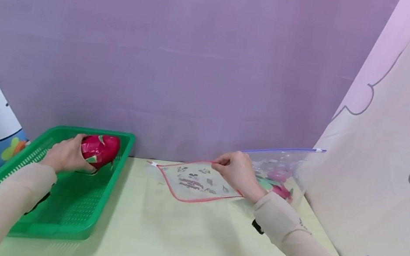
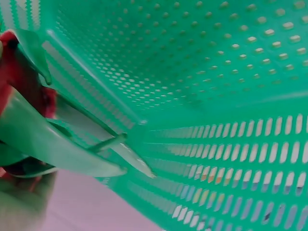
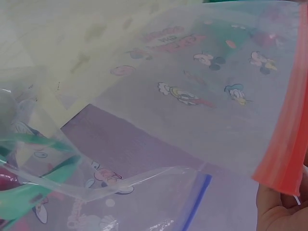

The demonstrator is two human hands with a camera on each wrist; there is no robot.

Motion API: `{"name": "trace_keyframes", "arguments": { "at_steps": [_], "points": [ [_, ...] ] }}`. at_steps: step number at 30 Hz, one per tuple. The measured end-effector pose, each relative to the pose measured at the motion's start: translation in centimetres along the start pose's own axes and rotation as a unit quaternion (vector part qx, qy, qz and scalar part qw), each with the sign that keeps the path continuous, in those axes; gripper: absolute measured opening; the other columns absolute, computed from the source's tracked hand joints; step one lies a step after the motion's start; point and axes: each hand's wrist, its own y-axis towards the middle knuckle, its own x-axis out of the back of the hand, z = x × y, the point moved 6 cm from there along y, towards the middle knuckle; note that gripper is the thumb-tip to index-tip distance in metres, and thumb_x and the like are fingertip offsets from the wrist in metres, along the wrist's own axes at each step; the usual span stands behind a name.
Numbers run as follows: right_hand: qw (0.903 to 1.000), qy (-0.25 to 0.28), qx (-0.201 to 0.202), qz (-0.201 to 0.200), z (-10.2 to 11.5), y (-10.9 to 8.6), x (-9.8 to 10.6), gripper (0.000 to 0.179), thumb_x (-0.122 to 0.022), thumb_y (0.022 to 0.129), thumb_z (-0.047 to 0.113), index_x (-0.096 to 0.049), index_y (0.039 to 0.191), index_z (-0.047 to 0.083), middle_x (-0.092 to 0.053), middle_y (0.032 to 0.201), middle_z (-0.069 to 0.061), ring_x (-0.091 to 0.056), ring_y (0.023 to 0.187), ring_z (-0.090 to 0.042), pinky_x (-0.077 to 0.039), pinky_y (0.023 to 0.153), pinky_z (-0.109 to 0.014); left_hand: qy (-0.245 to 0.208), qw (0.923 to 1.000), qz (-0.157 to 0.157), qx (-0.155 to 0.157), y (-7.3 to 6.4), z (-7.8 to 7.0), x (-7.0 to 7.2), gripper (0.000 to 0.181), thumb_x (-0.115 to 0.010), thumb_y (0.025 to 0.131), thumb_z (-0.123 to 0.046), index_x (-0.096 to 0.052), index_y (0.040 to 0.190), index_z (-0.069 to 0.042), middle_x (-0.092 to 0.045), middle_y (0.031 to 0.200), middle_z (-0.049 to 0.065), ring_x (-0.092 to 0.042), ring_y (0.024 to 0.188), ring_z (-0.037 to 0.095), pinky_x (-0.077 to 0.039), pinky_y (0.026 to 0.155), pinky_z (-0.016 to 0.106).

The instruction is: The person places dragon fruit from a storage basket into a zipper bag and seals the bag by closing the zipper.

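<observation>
Over the far part of the green basket (image 1: 100, 209), my left hand (image 1: 66, 153) grips a dragon fruit (image 1: 106, 148), red and glossy with green scales. The left wrist view shows the fruit's long green scales (image 2: 57, 144) close up, beside the basket's slotted wall. With thumb and fingers, my right hand (image 1: 238, 173) pinches the red-edged mouth of a clear zip bag (image 1: 192, 183) printed with cartoon figures. That mouth gapes, and its white slider (image 1: 154, 164) sits at the left end. In the right wrist view the red zip strip (image 3: 288, 115) meets the fingertips.
Behind my right hand stands a second clear bag (image 1: 271, 160) with a blue zip, holding red and green items. A pale yellow table (image 1: 171, 247) lies beneath. Purple cloth (image 1: 206, 66) hangs at the back, and printed panels rise at both sides.
</observation>
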Motion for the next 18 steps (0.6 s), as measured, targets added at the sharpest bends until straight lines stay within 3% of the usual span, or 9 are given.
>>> {"name": "trace_keyframes", "arguments": {
  "at_steps": [7, 18],
  "points": [
    [1.0000, -0.003, 0.004, 0.000, 0.2, 0.0, -0.1, 0.010, -0.068, 0.083, 0.017, -0.074, 0.088, 0.011, -0.071, 0.080, -0.005, -0.061, 0.063, -0.017, -0.047, 0.056, -0.026, -0.001, 0.9999, -0.008, 0.009, -1.7, -1.8, 1.3, 0.110, -0.081, 0.054, -0.054, -0.028, 0.131, 0.005, -0.051, 0.109, 0.029, -0.051, 0.092, 0.043, -0.049, 0.059, 0.045],
    [1.0000, 0.002, -0.003, -0.004, -0.3, 0.1, -0.1, 0.010, -0.068, 0.083, 0.017, -0.074, 0.089, 0.011, -0.071, 0.081, -0.006, -0.061, 0.064, -0.015, -0.048, 0.057, -0.026, -0.020, 0.9994, -0.025, -0.009, -4.0, -4.5, 4.1, 0.109, -0.084, 0.053, -0.048, -0.030, 0.130, 0.007, -0.051, 0.111, 0.027, -0.050, 0.096, 0.044, -0.052, 0.063, 0.047]
  ]
}}
